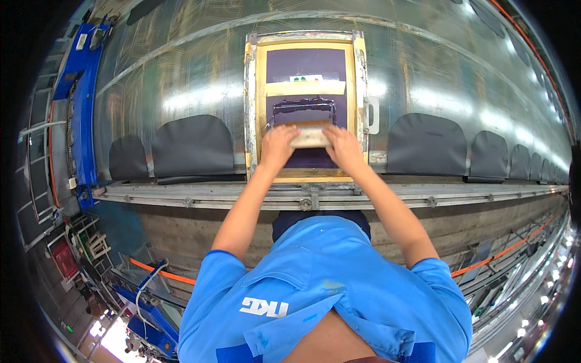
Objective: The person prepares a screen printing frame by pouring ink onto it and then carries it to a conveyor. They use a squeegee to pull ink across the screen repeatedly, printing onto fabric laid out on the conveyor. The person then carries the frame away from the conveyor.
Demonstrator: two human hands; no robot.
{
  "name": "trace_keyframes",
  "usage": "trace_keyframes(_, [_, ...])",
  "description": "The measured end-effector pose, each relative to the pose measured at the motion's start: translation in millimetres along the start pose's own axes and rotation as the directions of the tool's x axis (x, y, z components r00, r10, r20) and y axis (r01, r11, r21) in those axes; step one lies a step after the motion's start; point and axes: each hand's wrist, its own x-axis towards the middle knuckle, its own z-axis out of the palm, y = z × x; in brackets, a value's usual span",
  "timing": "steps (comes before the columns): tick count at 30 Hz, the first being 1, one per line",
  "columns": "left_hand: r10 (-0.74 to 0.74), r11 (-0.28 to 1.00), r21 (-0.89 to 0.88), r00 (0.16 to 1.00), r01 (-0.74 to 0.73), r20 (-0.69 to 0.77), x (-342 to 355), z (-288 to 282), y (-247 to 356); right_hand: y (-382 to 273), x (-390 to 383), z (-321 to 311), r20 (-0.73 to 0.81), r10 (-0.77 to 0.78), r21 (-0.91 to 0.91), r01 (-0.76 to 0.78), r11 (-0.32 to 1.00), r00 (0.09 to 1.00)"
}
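Note:
A screen-printing frame (361,91) with a purple mesh (302,62) lies on the long metal table in front of me. Both my hands hold a pale squeegee (310,138) crosswise over the mesh. My left hand (278,146) grips its left end, and my right hand (345,147) grips its right end, fingers closed over the top. Just beyond the squeegee, dark wet ink (304,105) forms a ragged outline on the mesh. A strip of yellowish tape (305,88) crosses the mesh farther away. The squeegee's lower edge is hidden from me.
Dark, rounded fabric-like pieces lie along the table's near edge, including one left of the frame (192,147) and one right of it (427,143). A metal rail (399,196) runs between me and the table. Blue machinery (86,103) stands at the table's left end.

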Motion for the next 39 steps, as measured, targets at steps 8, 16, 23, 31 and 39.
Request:
trace_keyframes(8, [-0.067,0.975,-0.211,0.998,0.066,0.002,30,-31,-2,4,37,-30,-0.019,-0.019,0.123,0.021,0.992,1.000])
trace_keyframes(16, [-0.178,0.979,-0.090,0.982,0.183,0.057,48,-27,10,12,41,-18,-0.029,0.030,0.046,-0.028,0.999,0.999])
trace_keyframes(23, [-0.090,0.992,-0.087,0.996,0.092,0.029,-56,8,18,2,-24,-24,0.104,0.096,0.418,-0.131,0.899,0.990])
trace_keyframes(31, [-0.074,0.997,-0.022,0.996,0.075,0.042,-51,3,29,149,46,-9,-0.284,0.625,0.459,-0.470,0.754,0.727])
trace_keyframes(39, [-0.059,0.994,-0.096,0.998,0.058,-0.009,-86,-13,36,128,56,-28,-0.451,0.588,0.551,-0.308,0.775,0.672])
